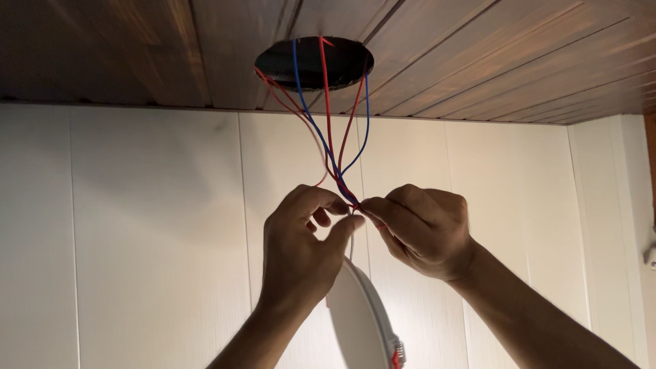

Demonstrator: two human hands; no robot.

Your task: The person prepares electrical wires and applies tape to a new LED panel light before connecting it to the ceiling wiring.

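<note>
Overhead, both my hands are raised toward the ceiling (137,48), working at one junction of wires (328,137). My left hand (304,239) is curled, thumb and forefinger pressed together on the wire ends at the centre of the view. My right hand (420,229) meets it from 3 o'clock, fingers folded, thumb and forefinger pinching the same junction. The fingertips of the two hands touch, or nearly touch, at that point; the exact wire ends are too small to tell apart.

Red and blue wires run up from the pinch toward 12 o'clock and enter a round hole (314,63) cut in the dark wooden ceiling. They spread as they rise: red strands bow out toward 11 o'clock, a blue one loops toward 1 o'clock. Near the hands they draw into a tight bundle.

Below the hands, at 6 o'clock, hangs a round white lamp (359,321), seen edge-on and tilted. It sits just behind my left wrist, partly hidden by it. A thin pale lead goes up from the lamp to the pinch point. A small metal spring clip (398,352) with a red tip shows on the lamp's lower rim, near the bottom edge of the view.

Behind everything stands a white panelled wall (137,239) with vertical seams. It meets the ceiling along a horizontal line at 12 o'clock.
</note>
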